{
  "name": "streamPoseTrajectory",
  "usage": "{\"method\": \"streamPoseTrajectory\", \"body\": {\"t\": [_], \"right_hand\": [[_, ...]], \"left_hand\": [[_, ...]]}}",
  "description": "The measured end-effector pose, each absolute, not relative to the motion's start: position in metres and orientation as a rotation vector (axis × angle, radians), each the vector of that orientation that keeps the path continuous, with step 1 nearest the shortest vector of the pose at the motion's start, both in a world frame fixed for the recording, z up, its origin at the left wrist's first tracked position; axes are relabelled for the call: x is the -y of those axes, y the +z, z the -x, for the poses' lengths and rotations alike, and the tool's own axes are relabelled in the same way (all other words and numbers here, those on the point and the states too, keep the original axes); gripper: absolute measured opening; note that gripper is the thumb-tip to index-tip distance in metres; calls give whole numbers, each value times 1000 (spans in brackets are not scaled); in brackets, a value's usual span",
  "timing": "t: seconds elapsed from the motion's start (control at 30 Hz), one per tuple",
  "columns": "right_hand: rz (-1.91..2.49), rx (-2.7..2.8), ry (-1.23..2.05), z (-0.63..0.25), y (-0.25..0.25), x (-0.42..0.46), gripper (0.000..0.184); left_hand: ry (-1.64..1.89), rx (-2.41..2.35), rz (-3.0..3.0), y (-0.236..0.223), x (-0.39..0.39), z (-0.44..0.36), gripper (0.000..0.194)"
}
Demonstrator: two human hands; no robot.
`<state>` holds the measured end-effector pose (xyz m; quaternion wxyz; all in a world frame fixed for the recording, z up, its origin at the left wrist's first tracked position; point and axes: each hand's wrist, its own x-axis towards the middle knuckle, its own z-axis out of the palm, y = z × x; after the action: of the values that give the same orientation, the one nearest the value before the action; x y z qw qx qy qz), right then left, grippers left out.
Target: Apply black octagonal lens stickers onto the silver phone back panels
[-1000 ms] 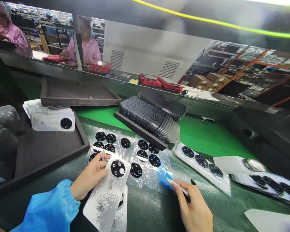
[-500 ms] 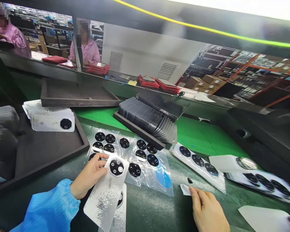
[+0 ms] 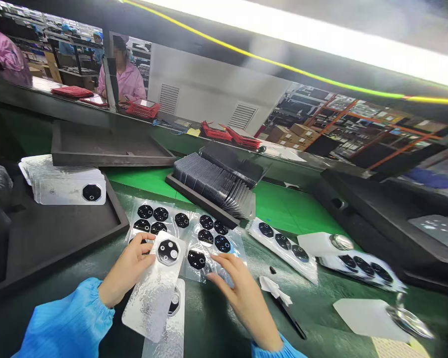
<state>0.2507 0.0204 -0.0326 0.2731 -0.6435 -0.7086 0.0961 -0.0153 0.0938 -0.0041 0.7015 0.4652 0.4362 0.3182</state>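
My left hand [image 3: 125,272] grips the left edge of a silver phone back cover [image 3: 151,293], held tilted above the table. The cover has a black octagonal camera area with round openings at its top. Partly hidden beneath it lies a second silver phone back cover [image 3: 173,328]. My right hand [image 3: 244,298] is open, thumb and fingers apart, just right of a black octagonal lens plate [image 3: 196,259]. I cannot tell whether the fingertips touch the clear film [image 3: 237,248] that bears several such plates. A crumpled white wipe [image 3: 271,286] lies over dark tweezers [image 3: 291,317] at the right.
At left, a dark tray [image 3: 59,233] holds fanned silver covers [image 3: 69,186]. Behind the film stands a rack of dark panels [image 3: 209,181]. Bagged lens plates [image 3: 282,242], a metal-topped dispenser [image 3: 341,242] and a white scraper-like sheet [image 3: 362,315] lie at right. Co-workers sit beyond the partition.
My right hand has left the white wipe and moved left to the lens plates, its fingers now apart. My left hand keeps hold of the cover. The view has shifted right.
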Motion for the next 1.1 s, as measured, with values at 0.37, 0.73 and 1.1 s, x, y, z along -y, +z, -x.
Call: {"method": "streamPoseTrajectory", "body": {"t": [0.37, 0.73, 1.1], "right_hand": [[1917, 2037, 508, -228, -26, -71, 23], [1927, 2043, 486, -222, -26, -70, 29], [1627, 2090, 211, -216, -50, -46, 52]], "left_hand": [[829, -1006, -1051, -8, -99, 19, 47], [782, -995, -1061, -3, -92, 15, 40], [770, -988, -993, 4, -90, 14, 40]]}}
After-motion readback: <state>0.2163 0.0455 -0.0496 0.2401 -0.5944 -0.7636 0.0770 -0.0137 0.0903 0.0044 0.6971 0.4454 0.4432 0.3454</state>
